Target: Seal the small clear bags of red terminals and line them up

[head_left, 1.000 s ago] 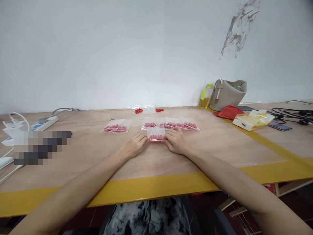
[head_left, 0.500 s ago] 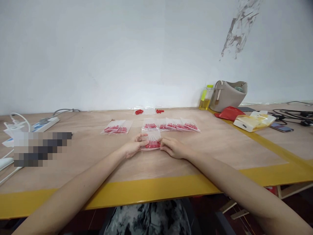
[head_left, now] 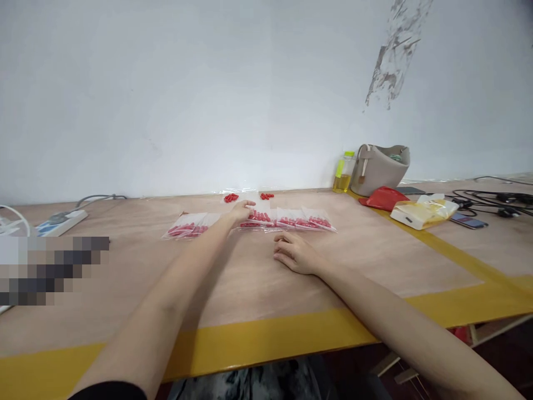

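Note:
My left hand [head_left: 241,211] is stretched forward over the row of packets, its fingers closed on the edge of a small clear zip bag [head_left: 261,217] of red pieces. That bag overlaps other bags lying beneath it. My right hand [head_left: 296,253] rests on the table nearer to me, loosely curled, with fingers a little apart and nothing visible in them. Beyond it several filled zip bags [head_left: 306,219] lie overlapped. Left of my left hand is another group of filled bags [head_left: 189,225], partly behind the forearm. The red pieces are too small to name.
Two small heaps of loose red pieces, a left one [head_left: 230,198] and a right one [head_left: 267,196], lie near the wall by clear plastic. A bottle [head_left: 343,173], grey handbag [head_left: 380,171], red pouch [head_left: 383,198], yellow-white packet [head_left: 423,211] and phone [head_left: 469,221] stand right. A power strip [head_left: 62,222] lies left.
My left hand has carried the bag forward from in front of me to the row. The right hand has let go of it and stays on the table. The view has shifted slightly.

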`<action>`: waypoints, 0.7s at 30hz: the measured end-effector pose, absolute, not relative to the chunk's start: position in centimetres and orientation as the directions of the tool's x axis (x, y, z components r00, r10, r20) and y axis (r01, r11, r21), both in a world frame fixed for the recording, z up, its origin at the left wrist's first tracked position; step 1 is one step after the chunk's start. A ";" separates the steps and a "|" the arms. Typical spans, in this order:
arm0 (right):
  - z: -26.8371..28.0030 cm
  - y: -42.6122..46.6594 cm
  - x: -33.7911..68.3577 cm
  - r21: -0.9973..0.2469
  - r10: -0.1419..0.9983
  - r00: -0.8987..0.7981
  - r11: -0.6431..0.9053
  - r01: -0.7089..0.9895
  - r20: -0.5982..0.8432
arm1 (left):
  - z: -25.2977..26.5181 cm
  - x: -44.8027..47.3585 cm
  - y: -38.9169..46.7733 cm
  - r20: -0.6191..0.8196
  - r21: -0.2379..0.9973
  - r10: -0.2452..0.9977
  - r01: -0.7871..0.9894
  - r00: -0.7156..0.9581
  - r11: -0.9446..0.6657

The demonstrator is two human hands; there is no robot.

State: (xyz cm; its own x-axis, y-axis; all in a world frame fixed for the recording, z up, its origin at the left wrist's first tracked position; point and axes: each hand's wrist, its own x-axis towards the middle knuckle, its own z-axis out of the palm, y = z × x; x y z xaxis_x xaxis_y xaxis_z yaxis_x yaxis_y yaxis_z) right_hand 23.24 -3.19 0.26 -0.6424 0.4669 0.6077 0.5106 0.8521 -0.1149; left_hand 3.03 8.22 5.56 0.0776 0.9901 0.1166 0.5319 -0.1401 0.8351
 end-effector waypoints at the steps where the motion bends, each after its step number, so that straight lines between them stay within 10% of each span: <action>1: 0.3 -3.2 23.4 -0.114 0.471 -0.638 0.848 0.517 0.609 | 5.3 3.4 8.6 0.126 0.811 0.990 0.568 0.068 -0.142; 7: 0.7 -3.0 24.0 -0.115 0.483 -0.633 0.839 0.531 0.605 | 4.1 1.7 8.0 0.416 0.504 0.909 0.821 0.040 -0.267; 12: 1.0 -3.1 23.8 -0.107 0.487 -0.642 0.837 0.537 0.592 | 3.9 -6.4 6.4 0.460 0.206 0.885 0.978 -0.063 -0.037; 21: 0.5 -2.9 23.5 -0.102 0.468 -0.622 0.841 0.531 0.628 | 3.2 -16.3 2.4 0.348 0.266 0.937 0.955 0.032 -0.131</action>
